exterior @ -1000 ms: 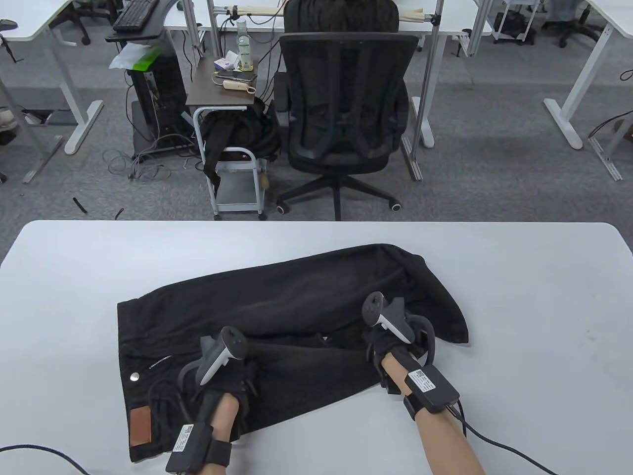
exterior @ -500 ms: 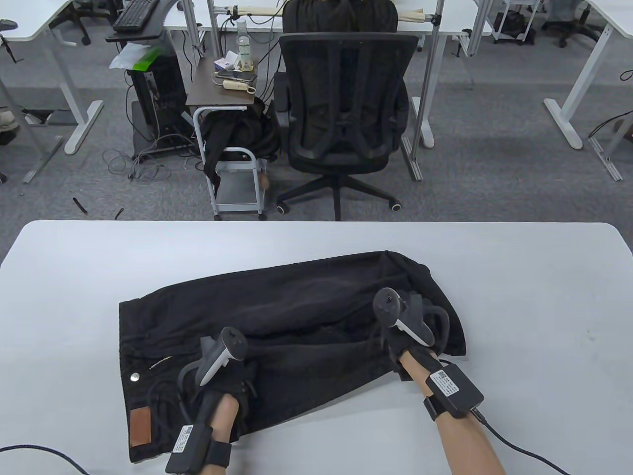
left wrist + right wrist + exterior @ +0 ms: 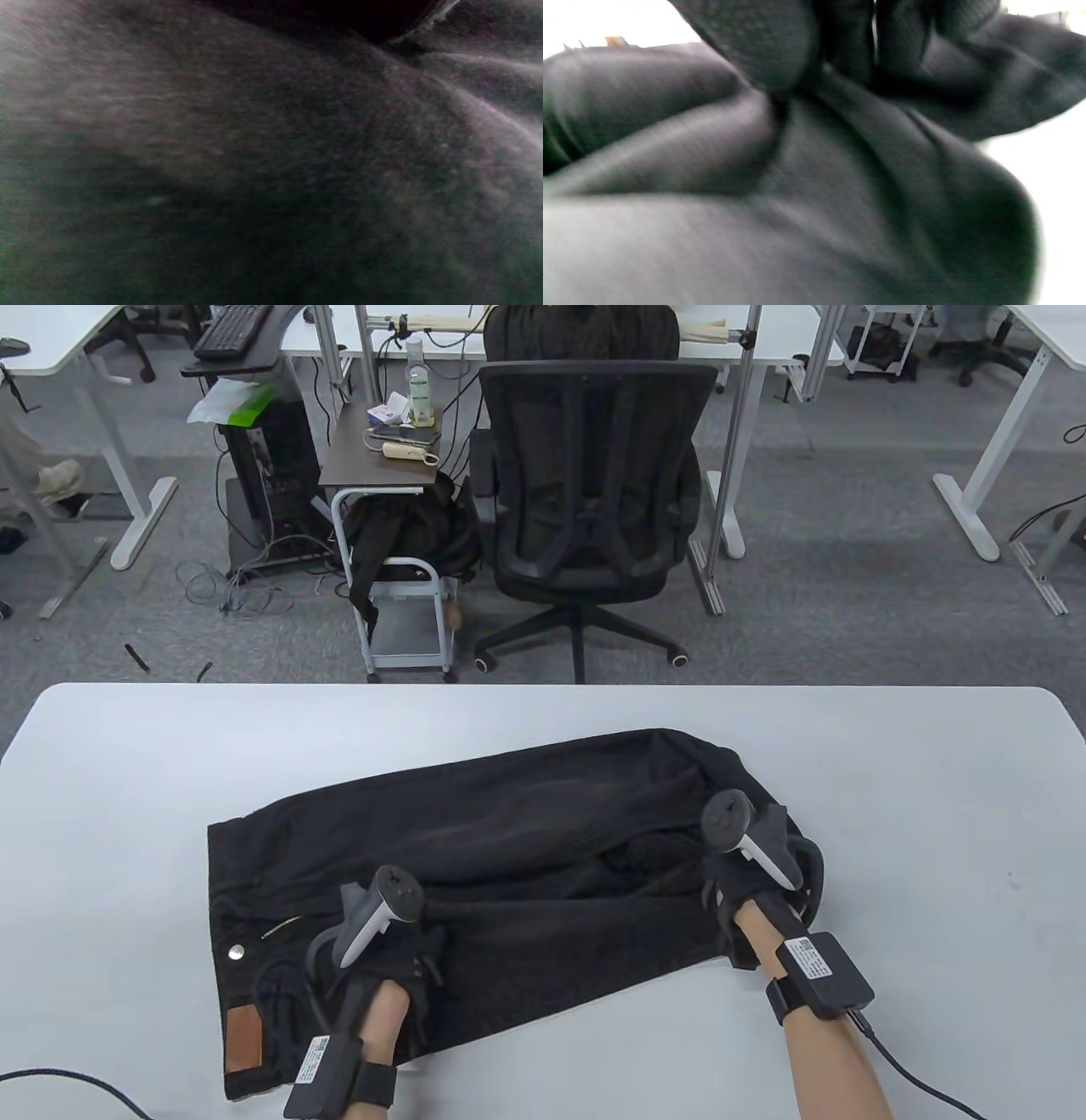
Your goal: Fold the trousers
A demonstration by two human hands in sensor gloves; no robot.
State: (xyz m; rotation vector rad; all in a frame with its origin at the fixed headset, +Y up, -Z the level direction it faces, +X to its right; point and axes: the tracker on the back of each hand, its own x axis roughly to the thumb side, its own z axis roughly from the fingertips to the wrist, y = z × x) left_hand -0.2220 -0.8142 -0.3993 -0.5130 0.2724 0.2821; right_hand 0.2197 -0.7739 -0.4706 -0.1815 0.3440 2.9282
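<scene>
A white counter [image 3: 127, 746] with rounded corners fills the near part of the table view. Beyond it lies grey carpet [image 3: 848, 585]. A black mesh office chair [image 3: 590, 500] on castors stands with its back to the counter. Just left of it is a small white rolling cart [image 3: 399, 585] with a brown top, dark cloth draped on it. White desks [image 3: 85, 356] stand around, and loose cables [image 3: 246, 585] trail on the floor.

The table view is evenly and brightly lit from overhead, sharp throughout, with soft shadows on the white worktop [image 3: 127, 780] and straight lines bowing near the edges. The left wrist view is dim, grainy and smeared. The right wrist view is blurred, its pale corners blown out to white glare.
</scene>
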